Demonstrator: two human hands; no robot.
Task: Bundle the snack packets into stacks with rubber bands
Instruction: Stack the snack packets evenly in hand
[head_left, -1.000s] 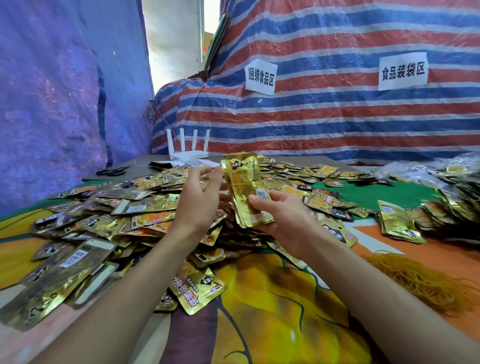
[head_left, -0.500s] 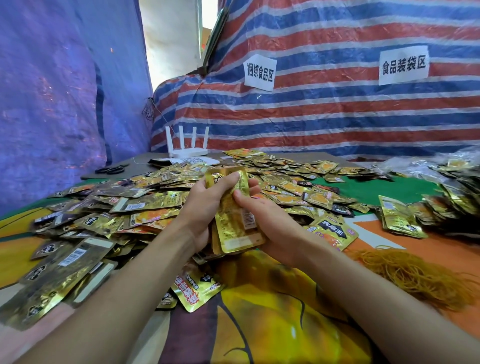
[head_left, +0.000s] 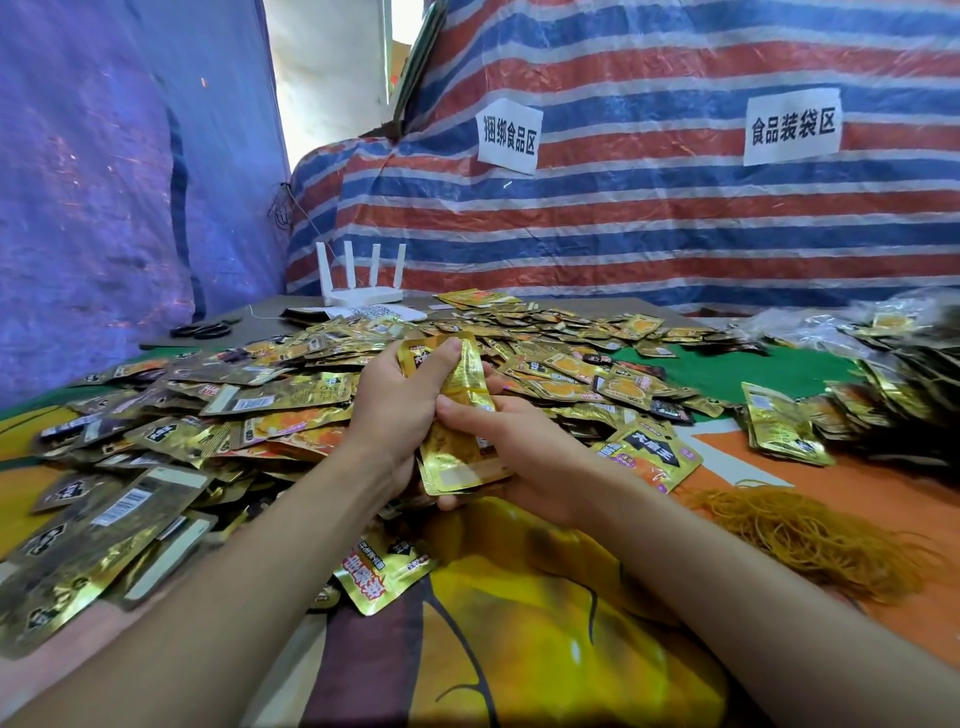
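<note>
Left: the left hand (head_left: 400, 410) is curled round the upper half of the packet stack (head_left: 457, 457), with its thumb laid across the front near the top.
Right: the right hand (head_left: 524, 457) cups the lower half from beneath, its thumb pressed on the front face just under the left hand.
Stack: gold foil packets pressed together, roughly upright and tilted a little away. They are held between both hands above the near edge of the heap.
Band: a thin yellow line (head_left: 470, 389) crosses the stack between the two thumbs. It looks like a rubber band, though the blur leaves that unsure.
Heap: loose packets (head_left: 249, 415) spread wide across the table, left of and behind the hands.
Supply: spare rubber bands (head_left: 810, 535) lie in a tangled tan pile on the cloth, right of the right forearm and apart from it.
Right side: stacked packets (head_left: 779, 431) lie beyond the band pile.
Surface: a tablecloth (head_left: 545, 639) with yellow and orange print lies under both forearms.
Far end: a white router (head_left: 361, 291) and black scissors (head_left: 202, 330) sit before a striped tarp (head_left: 675, 234) that carries two paper signs (head_left: 508, 136).
</note>
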